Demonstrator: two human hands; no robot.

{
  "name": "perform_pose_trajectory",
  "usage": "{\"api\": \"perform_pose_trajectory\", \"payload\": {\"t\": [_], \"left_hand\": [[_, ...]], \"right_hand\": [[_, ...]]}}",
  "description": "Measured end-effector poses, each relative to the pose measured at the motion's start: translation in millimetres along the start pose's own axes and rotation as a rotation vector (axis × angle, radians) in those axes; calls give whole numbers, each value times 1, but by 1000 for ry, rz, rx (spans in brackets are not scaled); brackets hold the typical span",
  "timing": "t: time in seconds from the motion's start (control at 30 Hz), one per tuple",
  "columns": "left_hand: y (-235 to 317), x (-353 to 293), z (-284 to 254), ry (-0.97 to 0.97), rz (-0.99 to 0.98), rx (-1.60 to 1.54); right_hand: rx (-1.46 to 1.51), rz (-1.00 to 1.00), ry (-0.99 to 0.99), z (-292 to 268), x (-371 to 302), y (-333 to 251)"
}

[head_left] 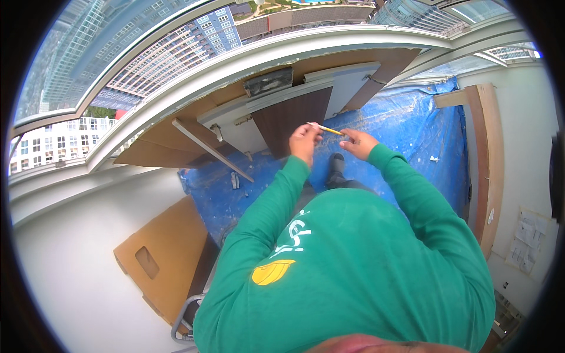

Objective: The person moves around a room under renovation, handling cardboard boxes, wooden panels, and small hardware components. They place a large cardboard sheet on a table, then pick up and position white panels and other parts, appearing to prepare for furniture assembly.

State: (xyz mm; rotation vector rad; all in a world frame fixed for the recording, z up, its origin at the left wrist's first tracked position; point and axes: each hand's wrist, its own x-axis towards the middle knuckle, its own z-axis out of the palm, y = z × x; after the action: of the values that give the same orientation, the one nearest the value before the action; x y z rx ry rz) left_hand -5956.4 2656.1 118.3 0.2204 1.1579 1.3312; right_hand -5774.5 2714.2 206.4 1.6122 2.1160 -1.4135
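Yellow, slim pencil-like stick (pixel 332 130) is bridging both hands — left hand (pixel 302 143) pinching its pale end, right hand (pixel 359 144) pinching the other, so neither's sitting nearer — long axis running crosswise, slanting toward the body rightward.

One head-worn fisheye camera looks down from near above left grip (pixel 302 144) and right grip (pixel 359 144), toward blue plastic sheeting (pixel 412 132) beneath.

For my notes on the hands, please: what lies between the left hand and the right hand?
In the head view, a slim yellow pencil-like stick spans the gap between the left hand and the right hand.
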Motion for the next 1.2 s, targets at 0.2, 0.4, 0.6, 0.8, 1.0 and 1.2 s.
{"api": "perform_pose_trajectory", "payload": {"t": [0.2, 0.4, 0.6, 0.8, 1.0, 1.2], "left_hand": [[-1, 106, -51, 371, -107, -315], [2, 137, -52, 474, -134, -325], [7, 145, -46, 482, -130, -403], [-16, 147, -41, 317, -129, -198], [-51, 75, -95, 33, -155, 248], [-168, 5, -44, -244, 150, 994]], "right_hand": [[-127, 145, 73, -13, -49, 97], [-151, 512, 117, 13, -150, 224], [51, 772, 89, 46, -209, 286], [121, 535, 162, 87, -253, 347], [115, 582, 195, 31, -222, 334], [630, 842, 131, 116, -297, 442]]}}
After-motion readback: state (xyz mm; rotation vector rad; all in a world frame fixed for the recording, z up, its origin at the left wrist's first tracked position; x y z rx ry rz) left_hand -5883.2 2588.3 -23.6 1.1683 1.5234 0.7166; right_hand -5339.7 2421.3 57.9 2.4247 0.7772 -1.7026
